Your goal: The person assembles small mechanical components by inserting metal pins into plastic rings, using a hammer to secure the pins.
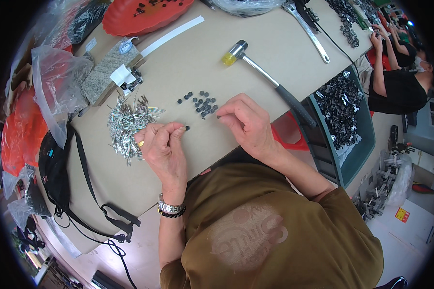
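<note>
My left hand [163, 147], wearing a ring and a wristwatch, pinches a small black round part [187, 128] between thumb and fingertips above the table. Just right of it, my right hand [246, 124] is closed in a pinch, with a dark speck at its fingertips too small to name. The two hands are apart. Between and beyond them lies a loose group of small black round parts [206, 101]. Beside my left hand is a heap of thin silvery metal pins [125, 126], partly hidden by my fingers.
A mallet [260, 70] with a yellow-and-black head lies ahead right; beyond it is an adjustable wrench [308, 36]. At left are a stone block [103, 72], black bag [55, 159] and red bowl [149, 20]. A bin [340, 168] of black parts stands right; another person [400, 89] sits beyond.
</note>
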A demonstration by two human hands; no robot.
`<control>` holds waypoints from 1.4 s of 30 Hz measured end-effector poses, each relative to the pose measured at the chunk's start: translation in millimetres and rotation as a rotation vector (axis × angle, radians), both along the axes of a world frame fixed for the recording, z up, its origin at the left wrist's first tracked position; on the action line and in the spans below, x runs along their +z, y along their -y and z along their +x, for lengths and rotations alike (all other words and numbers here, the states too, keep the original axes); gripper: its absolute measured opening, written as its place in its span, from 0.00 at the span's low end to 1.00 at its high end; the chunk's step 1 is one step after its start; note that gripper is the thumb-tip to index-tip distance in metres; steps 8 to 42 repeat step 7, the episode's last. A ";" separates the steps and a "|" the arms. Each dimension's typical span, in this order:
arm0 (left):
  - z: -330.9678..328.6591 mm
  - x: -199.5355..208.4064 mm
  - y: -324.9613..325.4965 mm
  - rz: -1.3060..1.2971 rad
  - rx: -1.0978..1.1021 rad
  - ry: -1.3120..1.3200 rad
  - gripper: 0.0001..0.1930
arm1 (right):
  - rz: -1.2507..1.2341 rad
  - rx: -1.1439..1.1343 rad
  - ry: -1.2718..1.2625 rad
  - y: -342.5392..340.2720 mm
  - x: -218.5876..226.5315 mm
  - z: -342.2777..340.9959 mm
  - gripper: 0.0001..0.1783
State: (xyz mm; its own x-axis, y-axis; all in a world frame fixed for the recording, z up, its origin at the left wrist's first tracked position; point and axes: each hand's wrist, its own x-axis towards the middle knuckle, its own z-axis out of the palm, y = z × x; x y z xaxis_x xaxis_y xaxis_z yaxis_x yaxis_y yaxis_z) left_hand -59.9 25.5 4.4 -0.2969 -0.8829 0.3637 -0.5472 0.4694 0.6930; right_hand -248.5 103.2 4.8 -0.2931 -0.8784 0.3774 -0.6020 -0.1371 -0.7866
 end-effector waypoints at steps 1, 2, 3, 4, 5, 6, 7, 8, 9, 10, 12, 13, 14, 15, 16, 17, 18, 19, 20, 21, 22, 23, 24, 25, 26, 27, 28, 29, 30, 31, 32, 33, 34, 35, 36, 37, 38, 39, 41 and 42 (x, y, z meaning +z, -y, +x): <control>-0.3 -0.9 -0.1 -0.006 -0.005 -0.005 0.03 | 0.004 0.003 -0.004 -0.1 0.1 -0.3 0.09; -0.4 -1.4 -0.2 -0.013 -0.011 -0.010 0.03 | 0.005 0.003 -0.002 -0.1 0.4 -0.2 0.09; -0.1 -0.9 -0.2 -0.012 -0.011 -0.009 0.03 | 0.003 0.002 -0.004 0.0 0.8 -0.1 0.09; 0.3 -0.1 -0.4 -0.005 -0.014 0.004 0.03 | 0.001 0.000 -0.006 -0.1 1.1 0.1 0.09; 0.5 0.5 -0.5 0.002 -0.017 0.016 0.03 | 0.002 0.000 -0.006 -0.2 1.4 0.2 0.09; 0.3 0.7 -0.7 0.001 -0.013 0.023 0.03 | 0.008 0.000 -0.005 -0.3 1.6 0.3 0.09; -0.3 0.9 -1.1 0.000 -0.009 0.029 0.03 | 0.014 0.000 -0.004 -0.2 1.7 0.4 0.09; -0.3 0.9 -1.1 0.000 -0.009 0.029 0.03 | 0.014 0.000 -0.004 -0.2 1.7 0.4 0.09; -0.3 0.9 -1.1 0.000 -0.009 0.029 0.03 | 0.014 0.000 -0.004 -0.2 1.7 0.4 0.09; -0.3 0.9 -1.1 0.000 -0.009 0.029 0.03 | 0.014 0.000 -0.004 -0.2 1.7 0.4 0.09; -0.3 0.9 -1.1 0.000 -0.009 0.029 0.03 | 0.014 0.000 -0.004 -0.2 1.7 0.4 0.09; -0.3 0.9 -1.1 0.000 -0.009 0.029 0.03 | 0.014 0.000 -0.004 -0.2 1.7 0.4 0.09; -0.3 0.9 -1.1 0.000 -0.009 0.029 0.03 | 0.014 0.000 -0.004 -0.2 1.7 0.4 0.09; -0.3 0.9 -1.1 0.000 -0.009 0.029 0.03 | 0.014 0.000 -0.004 -0.2 1.7 0.4 0.09; -0.3 0.9 -1.1 0.000 -0.009 0.029 0.03 | 0.014 0.000 -0.004 -0.2 1.7 0.4 0.09; -0.3 0.9 -1.1 0.000 -0.009 0.029 0.03 | 0.014 0.000 -0.004 -0.2 1.7 0.4 0.09; -0.3 0.9 -1.1 0.000 -0.009 0.029 0.03 | 0.014 0.000 -0.004 -0.2 1.7 0.4 0.09; -0.3 0.9 -1.1 0.000 -0.009 0.029 0.03 | 0.014 0.000 -0.004 -0.2 1.7 0.4 0.09; -0.3 0.9 -1.1 0.000 -0.009 0.029 0.03 | 0.014 0.000 -0.004 -0.2 1.7 0.4 0.09; -0.3 0.9 -1.1 0.000 -0.009 0.029 0.03 | 0.014 0.000 -0.004 -0.2 1.7 0.4 0.09; -0.3 0.9 -1.1 0.000 -0.009 0.029 0.03 | 0.014 0.000 -0.004 -0.2 1.7 0.4 0.09; -0.3 0.9 -1.1 0.000 -0.009 0.029 0.03 | 0.014 0.000 -0.004 -0.2 1.7 0.4 0.09; -0.3 0.9 -1.1 0.000 -0.009 0.029 0.03 | 0.014 0.000 -0.004 -0.2 1.7 0.4 0.09; -0.3 0.9 -1.1 0.000 -0.009 0.029 0.03 | 0.014 0.000 -0.004 -0.2 1.7 0.4 0.09; -0.3 0.9 -1.1 0.000 -0.009 0.029 0.03 | 0.014 0.000 -0.004 -0.2 1.7 0.4 0.09; -0.3 0.9 -1.1 0.000 -0.009 0.029 0.03 | 0.014 0.000 -0.004 -0.2 1.7 0.4 0.09; -0.3 0.9 -1.1 0.000 -0.009 0.029 0.03 | 0.014 0.000 -0.004 -0.2 1.7 0.4 0.09; -0.3 0.9 -1.1 0.000 -0.009 0.029 0.03 | 0.014 0.000 -0.004 -0.2 1.7 0.4 0.09; -0.3 0.9 -1.1 0.000 -0.009 0.029 0.03 | 0.014 0.000 -0.004 -0.2 1.7 0.4 0.09; -0.3 0.9 -1.1 0.000 -0.009 0.029 0.03 | 0.014 0.000 -0.004 -0.2 1.7 0.4 0.09; -0.3 0.9 -1.1 0.000 -0.009 0.029 0.03 | 0.014 0.000 -0.004 -0.2 1.7 0.4 0.09; -0.3 0.9 -1.1 0.000 -0.009 0.029 0.03 | 0.014 0.000 -0.004 -0.2 1.7 0.4 0.09; -0.3 0.9 -1.1 0.000 -0.009 0.029 0.03 | 0.014 0.000 -0.004 -0.2 1.7 0.4 0.09; -0.3 0.9 -1.1 0.000 -0.009 0.029 0.03 | 0.014 0.000 -0.004 -0.2 1.7 0.4 0.09; -0.3 0.9 -1.1 0.000 -0.009 0.029 0.03 | 0.014 0.000 -0.004 -0.2 1.7 0.4 0.09; -0.3 0.9 -1.1 0.000 -0.009 0.029 0.03 | 0.014 0.000 -0.004 -0.2 1.7 0.4 0.09; -0.3 0.9 -1.1 0.000 -0.009 0.029 0.03 | 0.014 0.000 -0.004 -0.2 1.7 0.4 0.09; -0.3 0.9 -1.1 0.000 -0.009 0.029 0.03 | 0.014 0.000 -0.004 -0.2 1.7 0.4 0.09; -0.3 0.9 -1.1 0.000 -0.009 0.029 0.03 | 0.014 0.000 -0.004 -0.2 1.7 0.4 0.09; -0.3 0.9 -1.1 0.000 -0.009 0.029 0.03 | 0.014 0.000 -0.004 -0.2 1.7 0.4 0.09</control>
